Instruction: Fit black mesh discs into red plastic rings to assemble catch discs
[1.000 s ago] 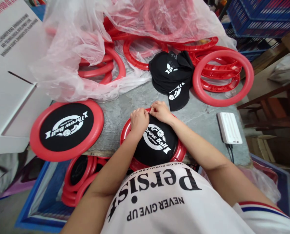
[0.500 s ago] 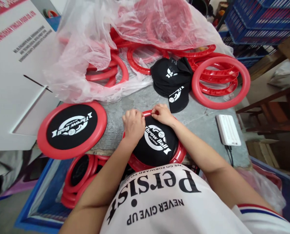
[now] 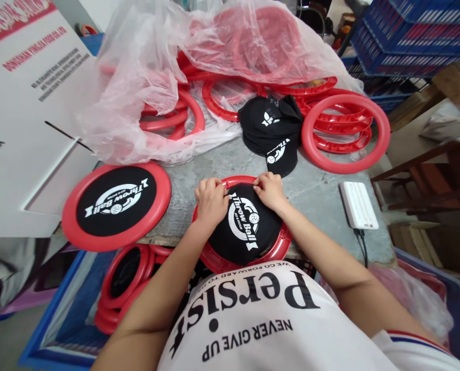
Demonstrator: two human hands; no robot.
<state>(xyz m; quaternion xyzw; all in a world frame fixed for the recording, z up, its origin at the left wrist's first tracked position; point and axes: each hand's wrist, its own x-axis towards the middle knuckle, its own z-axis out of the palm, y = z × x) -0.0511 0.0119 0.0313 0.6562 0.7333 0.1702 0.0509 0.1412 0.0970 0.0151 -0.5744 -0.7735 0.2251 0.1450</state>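
Observation:
In front of my body lies a red plastic ring (image 3: 285,244) at the table's near edge. A black fabric disc (image 3: 266,219) printed "Throw Ball" covers its middle; part of the ring's inner rim shows at the lower right. My left hand (image 3: 211,202) is closed at the far left edge of the disc, fingers curled down onto it. At the far right edge, my right hand (image 3: 270,190) pinches the fabric with bent fingers. Beyond them sits a pile of black fabric discs (image 3: 270,126). To the left lies a red ring with a black printed centre (image 3: 116,203).
Red rings (image 3: 346,133) are stacked at the right, and more lie under a clear plastic bag (image 3: 137,98). A white power bank (image 3: 357,204) with cables rests on the grey table (image 3: 315,206). Below left, a blue crate (image 3: 65,304) holds ring discs. A white carton (image 3: 32,123) stands at the left.
My right hand has shifted right along the far rim, and my left hand stays near its spot. The fabric disc has turned slightly, and more of the ring's far rim shows.

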